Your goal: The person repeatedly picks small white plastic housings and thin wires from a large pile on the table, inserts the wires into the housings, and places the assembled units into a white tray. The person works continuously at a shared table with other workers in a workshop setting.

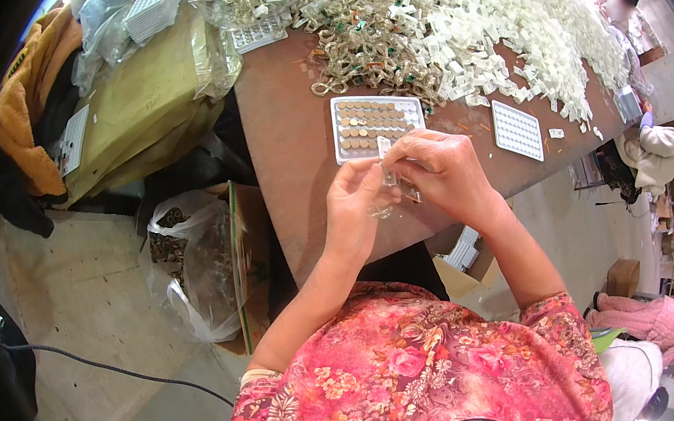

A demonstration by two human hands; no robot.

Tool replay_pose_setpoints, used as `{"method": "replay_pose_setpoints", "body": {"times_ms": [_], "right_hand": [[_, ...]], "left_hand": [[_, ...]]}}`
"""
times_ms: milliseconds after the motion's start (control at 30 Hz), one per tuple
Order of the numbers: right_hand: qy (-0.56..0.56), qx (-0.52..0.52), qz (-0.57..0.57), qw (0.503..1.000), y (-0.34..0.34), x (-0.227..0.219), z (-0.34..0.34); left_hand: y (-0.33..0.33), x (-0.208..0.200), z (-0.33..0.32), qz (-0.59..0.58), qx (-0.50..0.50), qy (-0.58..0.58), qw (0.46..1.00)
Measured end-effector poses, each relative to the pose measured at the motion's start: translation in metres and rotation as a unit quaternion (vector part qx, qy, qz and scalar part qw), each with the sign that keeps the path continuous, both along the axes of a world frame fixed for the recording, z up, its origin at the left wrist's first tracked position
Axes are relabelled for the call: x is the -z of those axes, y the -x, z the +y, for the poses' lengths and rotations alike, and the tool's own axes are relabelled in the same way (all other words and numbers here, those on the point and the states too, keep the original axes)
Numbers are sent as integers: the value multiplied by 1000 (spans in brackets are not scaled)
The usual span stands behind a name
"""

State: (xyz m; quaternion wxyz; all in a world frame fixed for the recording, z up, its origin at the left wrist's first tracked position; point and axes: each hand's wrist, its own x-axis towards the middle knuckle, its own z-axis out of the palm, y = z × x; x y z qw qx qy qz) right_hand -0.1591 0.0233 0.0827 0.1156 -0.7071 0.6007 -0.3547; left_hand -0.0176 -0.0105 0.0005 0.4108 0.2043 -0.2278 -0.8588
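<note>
While the left hand [352,202] pinches, the right hand [451,169] arches inward.

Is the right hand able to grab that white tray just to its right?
Probably yes: the white tray lies nearby, with mostly bare brown tabletop between it and the right hand. But the fingers look busy with a small clear piece, so they'd probably need freeing first.

Tabletop [284,126] open left of left hand [354,198]; disc tray [354,156], then loop heap [367,55] block way beyond.
</note>
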Motion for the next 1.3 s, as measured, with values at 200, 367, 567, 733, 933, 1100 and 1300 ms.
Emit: {"method": "replay_pose_setpoints", "body": {"times_ms": [200, 367, 567, 733, 933, 1100, 1300], "right_hand": [[109, 26, 5, 994, -11, 16, 6], [85, 39, 36, 995, -6, 18, 7], [105, 37, 2, 994, -10, 19, 6], [67, 48, -34, 996, -11, 19, 8], [44, 62, -66, 995, -6, 13, 7], [4, 140, 47, 989, 34, 18, -35], [12, 105, 144, 984, 55, 51, -59]], "left_hand": [[1, 1, -1, 35, -9, -28, 999], [1, 0, 0, 23, -1, -29, 999], [1, -1, -2, 31, -10, -29, 999], [1, -1, 0, 10, -5, -8, 1000], [1, -5, 0, -9, -5, 6, 1000], [0, -7, 2, -11, -9, -40, 999], [-2, -3, -1, 51, 3, -35, 998]]}}
